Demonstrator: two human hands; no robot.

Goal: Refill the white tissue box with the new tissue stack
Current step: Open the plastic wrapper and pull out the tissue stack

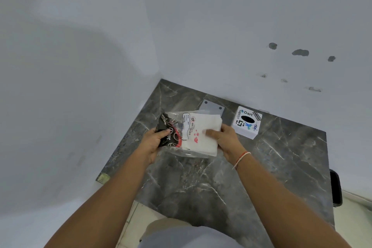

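A clear plastic pack (177, 137) with black, red and white print holds a white tissue stack (203, 137). My left hand (156, 140) grips the pack's dark left end. My right hand (223, 137) holds the white stack at its right side, thumb on top, where the stack sticks out of the pack. Both are held just above the dark marble counter (211, 183). The white tissue box (247, 122), covered in stickers and with a black oval slot on top, stands on the counter just right of my right hand.
A grey flat plate (212, 106) with two holes lies behind the pack, near the wall. White walls close the corner at left and back. A black object (335, 187) sits at the counter's right edge. A thread band is on my right wrist.
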